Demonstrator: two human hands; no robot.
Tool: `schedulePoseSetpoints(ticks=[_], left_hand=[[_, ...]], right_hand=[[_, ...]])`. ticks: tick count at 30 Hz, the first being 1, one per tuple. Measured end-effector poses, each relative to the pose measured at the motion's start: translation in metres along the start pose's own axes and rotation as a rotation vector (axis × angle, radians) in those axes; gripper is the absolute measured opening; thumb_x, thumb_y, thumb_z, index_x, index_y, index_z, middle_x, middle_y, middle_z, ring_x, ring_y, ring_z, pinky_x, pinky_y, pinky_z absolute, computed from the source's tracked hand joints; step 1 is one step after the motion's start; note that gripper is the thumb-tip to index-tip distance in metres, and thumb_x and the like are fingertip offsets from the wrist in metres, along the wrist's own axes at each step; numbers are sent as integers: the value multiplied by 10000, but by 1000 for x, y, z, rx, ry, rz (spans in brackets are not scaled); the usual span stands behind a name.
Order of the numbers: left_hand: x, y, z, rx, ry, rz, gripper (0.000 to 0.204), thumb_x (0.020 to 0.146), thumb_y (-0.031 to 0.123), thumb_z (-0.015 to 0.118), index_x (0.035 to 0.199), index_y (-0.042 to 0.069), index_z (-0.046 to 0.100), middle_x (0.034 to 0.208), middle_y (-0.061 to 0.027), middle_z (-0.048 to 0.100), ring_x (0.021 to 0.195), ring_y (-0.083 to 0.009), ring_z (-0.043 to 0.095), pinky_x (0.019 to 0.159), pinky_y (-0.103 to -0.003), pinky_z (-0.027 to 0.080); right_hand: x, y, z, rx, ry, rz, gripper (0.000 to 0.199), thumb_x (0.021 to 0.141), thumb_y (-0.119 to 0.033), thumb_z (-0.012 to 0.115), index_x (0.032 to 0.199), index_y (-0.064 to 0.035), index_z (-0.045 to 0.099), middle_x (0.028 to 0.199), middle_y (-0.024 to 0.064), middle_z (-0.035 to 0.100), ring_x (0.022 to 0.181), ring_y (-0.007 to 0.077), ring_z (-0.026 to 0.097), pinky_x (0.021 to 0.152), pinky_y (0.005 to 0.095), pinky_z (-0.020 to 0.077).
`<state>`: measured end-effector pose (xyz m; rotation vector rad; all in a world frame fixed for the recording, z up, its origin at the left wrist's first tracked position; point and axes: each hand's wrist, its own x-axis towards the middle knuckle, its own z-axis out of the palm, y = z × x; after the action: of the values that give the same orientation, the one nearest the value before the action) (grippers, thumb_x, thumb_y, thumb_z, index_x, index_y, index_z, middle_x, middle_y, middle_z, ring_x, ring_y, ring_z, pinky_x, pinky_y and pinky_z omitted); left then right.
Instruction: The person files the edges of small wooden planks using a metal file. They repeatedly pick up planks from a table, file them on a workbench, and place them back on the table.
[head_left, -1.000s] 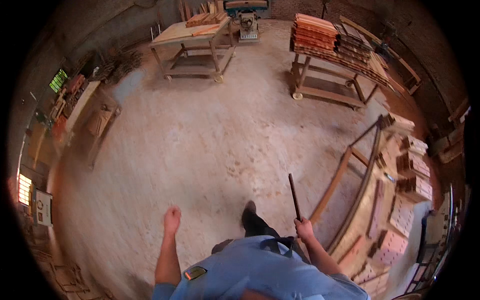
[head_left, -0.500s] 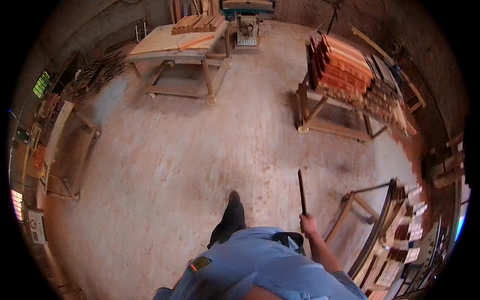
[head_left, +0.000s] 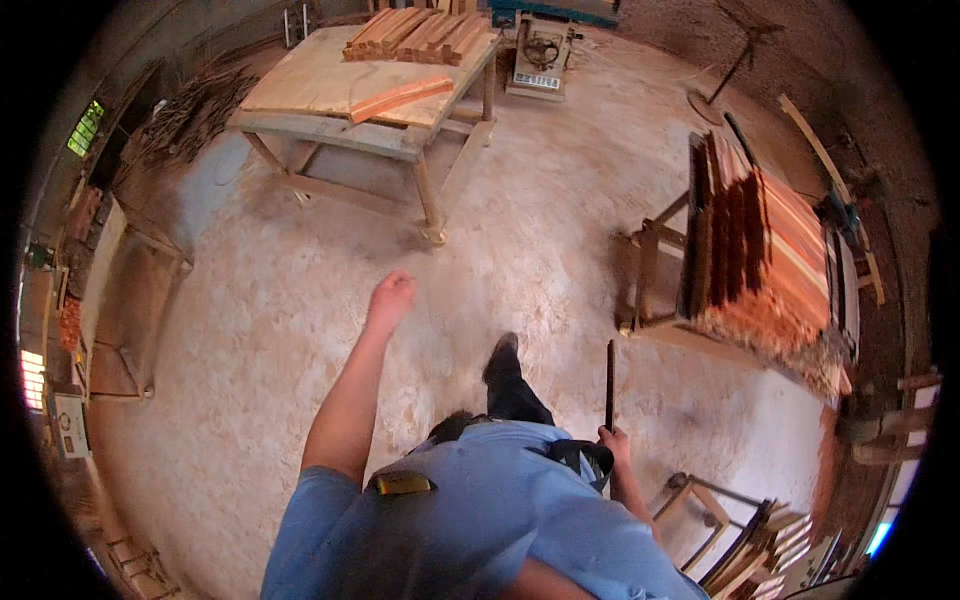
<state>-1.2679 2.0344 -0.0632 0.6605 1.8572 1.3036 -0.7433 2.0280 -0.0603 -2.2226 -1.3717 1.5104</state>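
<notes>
The bar [head_left: 611,385] is found at two o'clock from the shirt [head_left: 470,490], pointed toward twelve, its near end grasped by the right hand [head_left: 617,452]. It is judged stiff, fairly light and sturdy; better balance would be given by a mid-length hold. At eleven o'clock, the left hand [head_left: 393,298] is seen released, loosely curled; the table [head_left: 300,85] is noted beyond.

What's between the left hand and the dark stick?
In the head view, a dark shoe and floor show between the left hand and the dark stick, which the right hand holds.
</notes>
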Motion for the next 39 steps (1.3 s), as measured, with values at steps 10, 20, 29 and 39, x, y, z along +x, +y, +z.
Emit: schedulePoseSetpoints(ticks=[10,20,29,39], left_hand=[[253,66,14,-460,202,-269,219,966,303,555,1023,95,593,849,-8,614,717,-137,614,639,-291,518],[516,102,-38,-1152,684,-305,334,908,319,680,1023,45,527,810,-67,527,660,-182,544,619,-322,487],[555,15,-76,-1135,740,-385,297,859,294,714,1013,81,577,830,-33,560,677,-152,523,627,-269,479],[509,143,-18,-1130,776,70,476,1033,308,377,1435,55,339,1442,-116,444,1300,-287,471,1114,-468,368]], right_hand=[[226,-233,-34,245,-43,-42,170,942,-232,567,867,-89,514,544,-21,419,406,111,404,362,298,335],[353,-341,-45,-270,210,-231,238,886,-239,666,829,-33,559,613,50,503,498,168,450,460,343,349],[401,-516,5,-278,61,33,232,911,-273,633,942,-49,582,607,9,512,475,131,478,428,296,358],[503,-642,0,17,-267,-51,202,924,-258,623,854,-86,545,541,-22,423,422,103,419,382,281,315]])
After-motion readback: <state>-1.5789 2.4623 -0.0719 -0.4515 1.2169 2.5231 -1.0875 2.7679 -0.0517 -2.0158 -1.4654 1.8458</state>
